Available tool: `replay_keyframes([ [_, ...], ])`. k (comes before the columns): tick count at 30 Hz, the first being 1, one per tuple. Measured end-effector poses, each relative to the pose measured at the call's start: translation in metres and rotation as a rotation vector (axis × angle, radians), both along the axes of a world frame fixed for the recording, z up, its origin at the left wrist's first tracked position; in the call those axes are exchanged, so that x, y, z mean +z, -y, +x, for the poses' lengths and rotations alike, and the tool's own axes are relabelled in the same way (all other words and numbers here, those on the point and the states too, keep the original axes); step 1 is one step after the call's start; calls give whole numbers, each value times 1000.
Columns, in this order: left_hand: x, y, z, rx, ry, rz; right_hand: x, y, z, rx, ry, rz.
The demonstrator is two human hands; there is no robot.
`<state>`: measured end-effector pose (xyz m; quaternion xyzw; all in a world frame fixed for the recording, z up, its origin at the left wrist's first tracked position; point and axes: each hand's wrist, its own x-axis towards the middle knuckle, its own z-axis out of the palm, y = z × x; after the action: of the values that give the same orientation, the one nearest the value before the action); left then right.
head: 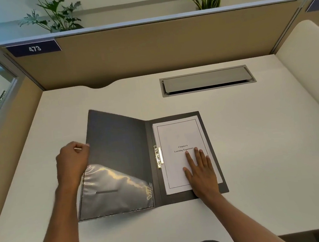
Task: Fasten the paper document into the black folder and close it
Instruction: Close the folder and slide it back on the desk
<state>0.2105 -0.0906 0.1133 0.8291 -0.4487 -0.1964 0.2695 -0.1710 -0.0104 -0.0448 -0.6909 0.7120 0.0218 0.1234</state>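
The black folder (pixel 118 143) lies open on the white desk. Its left cover is lifted off the desk and carries a shiny clear pocket (pixel 114 191) at the bottom. My left hand (pixel 72 164) grips the outer edge of that raised cover. The paper document (pixel 177 134), with a printed chapter title, lies on the folder's right half beside the metal clip (pixel 158 156) at the spine. My right hand (pixel 200 169) rests flat on the lower part of the paper, fingers spread.
A grey cable hatch (pixel 207 80) is set into the desk (pixel 261 141) behind the folder. Tan partition walls (pixel 149 49) enclose the back and left side. Plants stand beyond the partition.
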Motion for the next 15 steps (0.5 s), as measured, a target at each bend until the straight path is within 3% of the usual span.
replay_keyframes([
  [6,69,11,-81,-369,-312,-44,11,1,-2,7,6,49],
  [9,78,15,-141,-501,-373,-5,30,9,-5,-3,101,109],
  [11,74,16,-175,-558,-326,25,55,24,-10,-95,378,123],
  [15,52,12,-226,-590,-268,50,133,52,-29,-420,1245,212],
])
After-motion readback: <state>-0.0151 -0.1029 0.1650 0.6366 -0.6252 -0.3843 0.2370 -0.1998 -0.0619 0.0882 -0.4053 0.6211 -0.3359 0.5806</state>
